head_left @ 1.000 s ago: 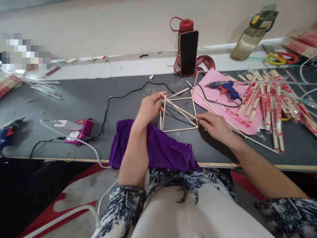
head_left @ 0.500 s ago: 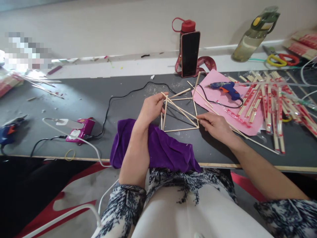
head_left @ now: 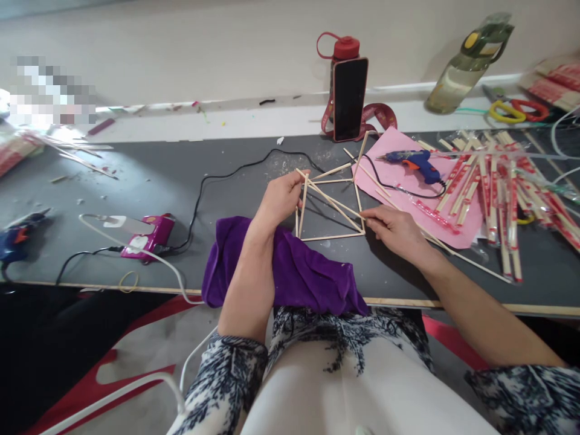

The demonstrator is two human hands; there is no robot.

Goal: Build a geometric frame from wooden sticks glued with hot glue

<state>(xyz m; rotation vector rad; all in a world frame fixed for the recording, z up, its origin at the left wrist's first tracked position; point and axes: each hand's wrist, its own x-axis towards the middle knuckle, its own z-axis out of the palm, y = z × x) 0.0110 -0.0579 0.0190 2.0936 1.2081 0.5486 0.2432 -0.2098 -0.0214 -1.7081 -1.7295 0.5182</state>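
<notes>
hands: left [head_left: 281, 196], right [head_left: 394, 229] pinch | stick frame [head_left: 333, 205]: thin wood, triangular

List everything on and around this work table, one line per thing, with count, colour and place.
stick frame: one, pale wood, table centre, held by both hands
cloth: one, purple, near table edge under the left forearm
glue gun: one, blue with orange trigger, on the pink sheet
pink sheet: one, right of the frame
wrapped sticks: many, red and white wrappers, far right
phone: one, black, leaning on the red bottle
red bottle: one, back ledge
green bottle: one, back right
scissors: yellow and red handles, back right
magenta device: one, left
left hand: pinching the frame's left corner
right hand: pinching its right corner
</notes>
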